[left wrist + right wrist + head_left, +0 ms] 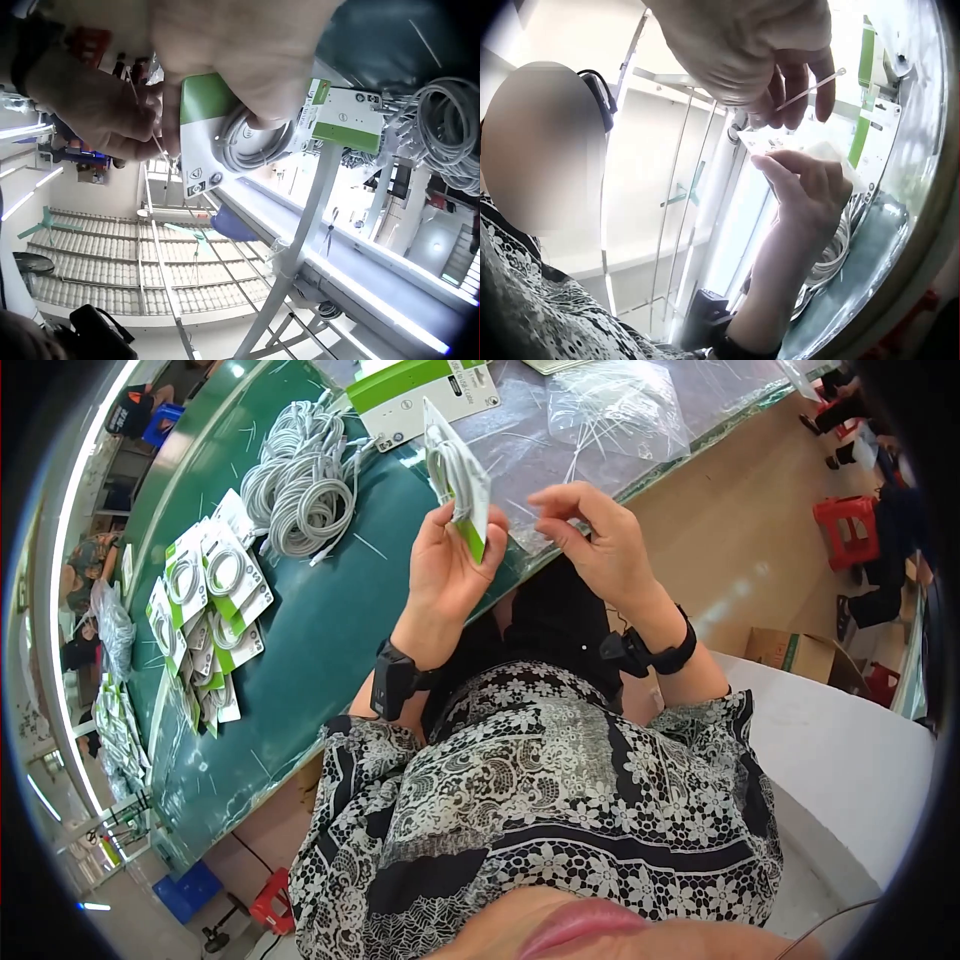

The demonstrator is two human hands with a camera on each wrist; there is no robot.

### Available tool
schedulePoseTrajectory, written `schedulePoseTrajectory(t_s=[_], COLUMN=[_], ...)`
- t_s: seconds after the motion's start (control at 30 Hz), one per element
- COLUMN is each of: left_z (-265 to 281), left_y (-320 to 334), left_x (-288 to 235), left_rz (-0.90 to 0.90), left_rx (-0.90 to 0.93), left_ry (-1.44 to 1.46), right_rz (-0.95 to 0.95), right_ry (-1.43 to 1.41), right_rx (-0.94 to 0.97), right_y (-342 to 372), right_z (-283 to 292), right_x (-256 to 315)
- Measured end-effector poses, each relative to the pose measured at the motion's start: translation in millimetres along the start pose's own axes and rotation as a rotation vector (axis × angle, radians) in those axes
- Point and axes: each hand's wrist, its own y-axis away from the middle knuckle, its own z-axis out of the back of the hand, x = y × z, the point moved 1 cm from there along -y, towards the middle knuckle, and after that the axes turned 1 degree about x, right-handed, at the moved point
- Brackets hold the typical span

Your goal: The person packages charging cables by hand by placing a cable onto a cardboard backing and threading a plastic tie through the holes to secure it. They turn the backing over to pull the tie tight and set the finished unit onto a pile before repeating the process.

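My left hand (440, 585) grips a white-and-green card (201, 124) by its lower end, thumb on one side and fingers behind. On the card lies a coiled light-grey cable (259, 156), its loops resting flat against the front. Just to the right, my right hand (605, 545) is raised with fingers bent, a small gap away from the card. Between its thumb and fingers the right wrist view shows a thin white cable tie (810, 91), its small head sticking out past the fingers.
Loose grey coiled cables (300, 485) lie on the green table (330, 660). Left of them is a pile of carded cables (215, 590). Blank cards (425, 405) sit at the far edge, near white cable ties on a plastic bag (640, 410). A red stool (848, 530) stands right.
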Motion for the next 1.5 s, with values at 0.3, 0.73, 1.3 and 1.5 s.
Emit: schedulePoseTrajectory(t_s=[0.3,0.73,1.3,1.5], left_z=[-17,-19,-15,-32], left_y=[5,8,10,7], left_x=[19,20,18,22], left_rz=[0.174,0.157,-0.03,-0.126], left_rx=[0.164,0.14,-0.004,-0.066], left_ry=[0.427,0.426,-0.214,-0.637], right_rz=[0.271,0.457,0.346,0.156], right_ry=[0.361,0.476,0.288,-0.008], right_rx=[-0.045,-0.06,0.09,0.066], right_y=[-6,-13,-14,-8], right_z=[-15,-21,-18,-6], right_x=[34,32,15,-22])
